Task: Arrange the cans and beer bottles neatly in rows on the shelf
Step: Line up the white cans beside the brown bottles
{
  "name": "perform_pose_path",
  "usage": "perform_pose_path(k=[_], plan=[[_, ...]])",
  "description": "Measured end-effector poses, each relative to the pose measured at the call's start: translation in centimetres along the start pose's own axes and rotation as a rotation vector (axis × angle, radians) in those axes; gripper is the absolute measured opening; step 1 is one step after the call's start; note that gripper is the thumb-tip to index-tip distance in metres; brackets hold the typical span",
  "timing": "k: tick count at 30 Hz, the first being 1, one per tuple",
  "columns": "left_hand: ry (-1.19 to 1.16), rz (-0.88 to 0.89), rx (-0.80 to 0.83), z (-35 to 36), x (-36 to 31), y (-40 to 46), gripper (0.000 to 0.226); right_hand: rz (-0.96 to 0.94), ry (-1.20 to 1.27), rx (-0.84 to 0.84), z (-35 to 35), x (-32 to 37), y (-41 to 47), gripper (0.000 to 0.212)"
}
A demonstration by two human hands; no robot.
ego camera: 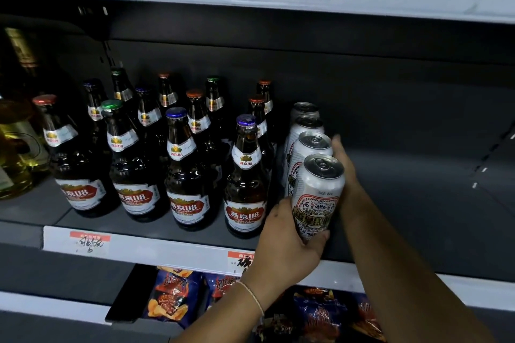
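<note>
Silver aluminium catches the light as a person's left hand [289,234] cups the base of the front can [316,195], fingers curled under and around its lower half, at about five o'clock in the head view. Its grip is closed on that can, which tilts slightly and sits at the front lip of the shelf [418,203], just to the right of the nearest beer bottle [245,184]. Reaching past it at three o'clock, the right hand [344,164] lies flat-fingered against the right side of the can row [306,131], its grip open, pressing rather than holding; its fingertips touch the second can from the front. Three more cans run back from there toward twelve o'clock in a single file. Brown bottles [131,164] stand in four front-to-back columns from nine to eleven o'clock, caps red, green and blue. Snack packets [172,298] fill the shelf below.

Judged from this, the step in hand is seating the front can in line. Doing it well means setting it upright and flush against the can behind, with the right palm acting as a straight edge and the left easing off only once the base sits flat.
</note>
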State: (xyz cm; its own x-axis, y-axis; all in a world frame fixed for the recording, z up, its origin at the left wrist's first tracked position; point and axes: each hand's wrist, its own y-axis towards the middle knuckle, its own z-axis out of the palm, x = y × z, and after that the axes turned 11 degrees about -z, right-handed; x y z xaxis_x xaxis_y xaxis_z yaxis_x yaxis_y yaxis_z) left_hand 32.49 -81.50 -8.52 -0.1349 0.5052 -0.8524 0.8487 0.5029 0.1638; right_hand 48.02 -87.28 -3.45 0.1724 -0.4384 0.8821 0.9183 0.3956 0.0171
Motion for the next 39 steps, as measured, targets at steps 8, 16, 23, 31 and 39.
perform_pose_path(k=[8,16,23,31,39], plan=[[0.003,0.026,-0.020,-0.1,0.0,0.0,0.060,-0.077,0.105,0.060,-1.4,-2.5,-2.8,0.064],[0.046,-0.006,0.004,-0.6,-0.5,-0.4,0.063,-0.206,0.001,-0.136,-0.3,-1.3,-4.2,0.057],[0.228,0.053,0.015,-5.1,-1.2,-1.2,0.040,-0.810,-0.367,-0.214,2.9,2.4,-9.2,0.022],[0.265,0.087,-0.344,-11.4,-0.3,-1.4,0.017,-1.051,-0.800,-0.040,8.0,3.9,-10.9,0.024],[0.264,0.182,-0.355,-13.4,-1.1,0.0,0.031,-0.721,-1.166,0.185,12.3,5.5,-9.6,0.052]])
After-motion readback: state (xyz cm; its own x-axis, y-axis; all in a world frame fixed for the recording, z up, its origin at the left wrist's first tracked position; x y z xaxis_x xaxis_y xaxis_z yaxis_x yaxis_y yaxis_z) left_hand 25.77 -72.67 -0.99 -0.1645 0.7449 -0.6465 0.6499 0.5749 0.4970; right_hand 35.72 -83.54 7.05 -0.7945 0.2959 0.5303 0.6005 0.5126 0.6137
